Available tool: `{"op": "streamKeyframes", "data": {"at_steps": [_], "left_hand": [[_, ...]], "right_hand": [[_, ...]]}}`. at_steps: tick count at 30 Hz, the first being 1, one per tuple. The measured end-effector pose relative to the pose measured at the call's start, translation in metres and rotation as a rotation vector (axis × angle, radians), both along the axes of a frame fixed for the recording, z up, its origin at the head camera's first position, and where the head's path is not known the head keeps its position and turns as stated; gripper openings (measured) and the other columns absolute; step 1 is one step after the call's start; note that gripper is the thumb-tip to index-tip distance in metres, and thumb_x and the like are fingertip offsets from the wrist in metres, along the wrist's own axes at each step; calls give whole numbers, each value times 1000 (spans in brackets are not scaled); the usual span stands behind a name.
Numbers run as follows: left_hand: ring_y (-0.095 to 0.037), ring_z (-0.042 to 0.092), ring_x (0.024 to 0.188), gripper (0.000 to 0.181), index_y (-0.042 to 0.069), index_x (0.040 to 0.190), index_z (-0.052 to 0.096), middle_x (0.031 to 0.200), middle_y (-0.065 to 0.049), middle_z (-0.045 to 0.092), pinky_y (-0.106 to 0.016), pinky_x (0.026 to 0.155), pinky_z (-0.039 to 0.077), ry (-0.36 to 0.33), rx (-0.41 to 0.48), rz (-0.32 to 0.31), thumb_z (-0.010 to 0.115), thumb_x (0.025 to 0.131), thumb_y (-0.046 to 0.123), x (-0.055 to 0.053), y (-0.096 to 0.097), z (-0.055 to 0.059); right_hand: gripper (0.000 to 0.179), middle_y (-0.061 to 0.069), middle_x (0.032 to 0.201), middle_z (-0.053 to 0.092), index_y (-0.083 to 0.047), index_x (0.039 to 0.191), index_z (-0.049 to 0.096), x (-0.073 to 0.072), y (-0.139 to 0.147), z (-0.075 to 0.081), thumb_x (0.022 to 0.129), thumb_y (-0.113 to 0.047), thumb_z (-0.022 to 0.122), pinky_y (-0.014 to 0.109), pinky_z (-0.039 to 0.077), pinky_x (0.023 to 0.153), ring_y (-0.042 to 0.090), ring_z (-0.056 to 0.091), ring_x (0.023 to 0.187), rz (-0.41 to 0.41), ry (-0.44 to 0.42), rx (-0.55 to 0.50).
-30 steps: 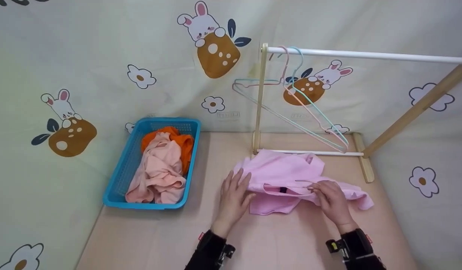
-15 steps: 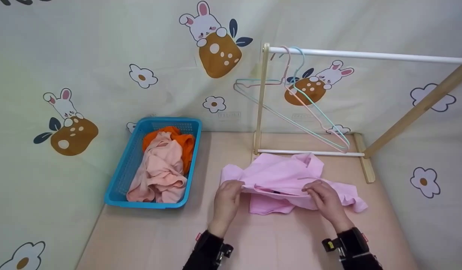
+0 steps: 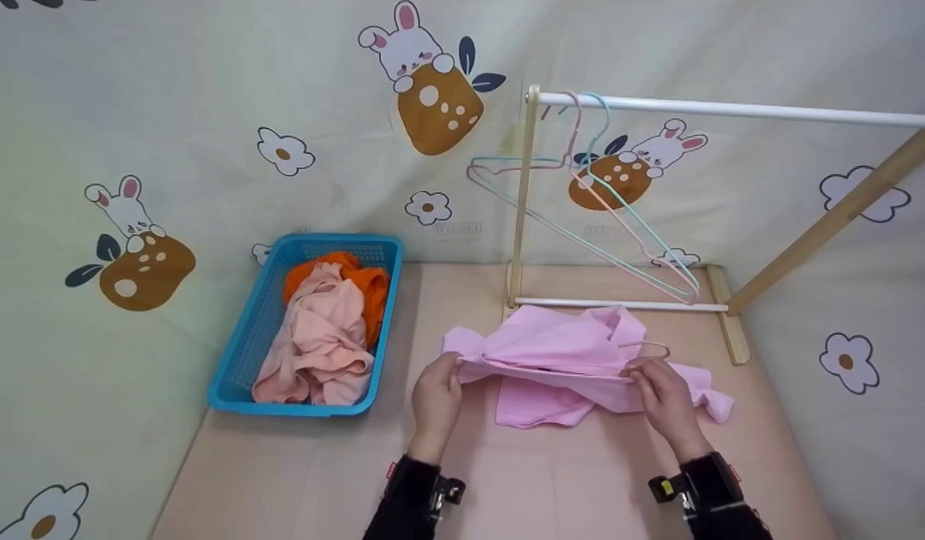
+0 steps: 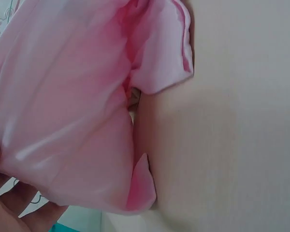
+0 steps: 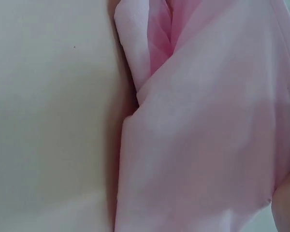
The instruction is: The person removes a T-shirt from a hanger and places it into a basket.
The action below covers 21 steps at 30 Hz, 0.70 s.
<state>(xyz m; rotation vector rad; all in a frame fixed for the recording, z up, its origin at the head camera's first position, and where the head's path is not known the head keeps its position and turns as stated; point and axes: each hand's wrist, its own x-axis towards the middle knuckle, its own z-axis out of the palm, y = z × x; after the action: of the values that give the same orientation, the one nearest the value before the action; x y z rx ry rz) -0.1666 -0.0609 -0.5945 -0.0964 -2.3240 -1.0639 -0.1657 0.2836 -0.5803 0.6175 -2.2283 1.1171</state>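
A pink garment [image 3: 567, 337] lies bunched on the table in front of the rack. My left hand [image 3: 435, 401] pinches its near edge at the left end. At the other end, my right hand [image 3: 663, 401] pinches the same edge, which runs nearly straight between both hands. A thin pink hanger hook [image 3: 657, 347] sticks out just above the right fingers; the remainder of that hanger is hidden. The left wrist view has the cloth [image 4: 67, 111] hanging from the left fingers [image 4: 26, 205]. In the right wrist view, cloth [image 5: 198, 130] fills the middle beside a fingertip [image 5: 286, 205].
A blue basket [image 3: 233, 360] with a pale pink cloth [image 3: 319, 322] and an orange cloth [image 3: 376, 296] stands to the left. Behind the garment is a wooden rack with a white rail [image 3: 732, 109]. A pink and a turquoise hanger [image 3: 635, 210] hang from the rail.
My left hand, earlier flat with spread fingers on the cloth, has taken its edge and moved left. The garment's edge is lifted and stretched, and its dark-marked opening has narrowed.
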Motion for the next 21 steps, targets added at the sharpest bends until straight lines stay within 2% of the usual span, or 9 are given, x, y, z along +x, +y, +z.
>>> {"op": "streamKeyframes", "data": {"at_steps": [5,7,11,14,17,21], "left_hand": [[-23,63,73,9,6,86,66,80,-5,67,-41,69,52,-60,159,22,63,95,7,0,4,-3],[-21,57,69,12,7,84,64,76,-4,63,-40,66,50,-92,188,36,62,96,8,1,6,-3],[-18,48,62,20,10,77,57,67,-1,53,-37,59,44,-136,144,56,62,96,10,2,8,-3],[-17,45,59,22,9,75,54,63,-1,47,-36,56,42,-144,142,72,62,96,9,2,11,-3],[-21,52,63,18,5,78,58,66,-5,54,-41,61,46,-136,214,116,61,95,3,1,13,-2],[-31,62,76,10,1,84,62,82,-13,67,-48,72,50,-148,307,164,59,93,-2,-2,14,-1]], "right_hand": [[22,7,88,66,-4,85,66,-3,-5,4,84,18,63,15,43,82,17,62,86,-69,-11,-10],[20,8,87,67,-3,84,66,-4,-7,6,85,17,63,15,42,82,20,63,84,-82,-14,-10],[14,13,86,67,0,82,65,-5,-10,6,88,12,63,15,41,85,26,62,83,-143,-14,-17],[12,15,85,67,0,82,65,-5,-14,4,88,10,63,14,39,86,27,62,85,-200,-29,-32],[11,16,85,67,0,82,65,-5,-18,2,88,10,64,14,39,86,28,62,85,-230,-30,-36],[12,16,85,67,1,82,65,-4,-22,-1,87,12,63,14,40,86,30,62,85,-241,-5,-44]]}}
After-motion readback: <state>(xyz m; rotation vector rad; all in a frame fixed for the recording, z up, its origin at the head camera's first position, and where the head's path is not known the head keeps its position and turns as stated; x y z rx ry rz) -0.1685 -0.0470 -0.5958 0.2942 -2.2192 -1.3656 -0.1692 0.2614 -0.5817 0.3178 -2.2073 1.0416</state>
